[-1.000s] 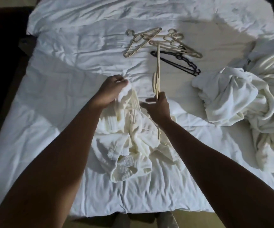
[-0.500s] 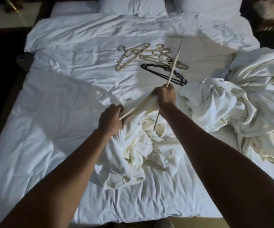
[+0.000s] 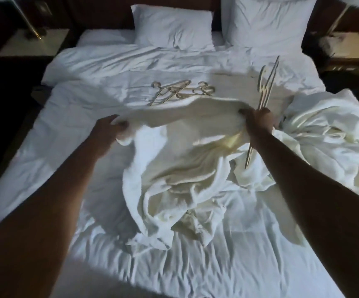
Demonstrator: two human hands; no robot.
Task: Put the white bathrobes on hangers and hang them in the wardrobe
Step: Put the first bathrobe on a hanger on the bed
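Note:
A white bathrobe is stretched over the middle of the bed, its lower part bunched on the sheet. My left hand grips its top edge at the left. My right hand grips the top edge at the right and also holds a pale wooden hanger, which stands nearly upright through the fist. More pale hangers lie on the duvet behind the robe. A second heap of white bathrobes sits at the right side of the bed.
The bed has a rumpled white duvet and two pillows at the headboard. Bedside tables with lamps stand on both sides. Dark floor surrounds the bed.
My hands have moved apart and lifted, spreading the robe's top edge wide. The hanger in my right hand has swung to the right. The view has tilted up, showing the pillows.

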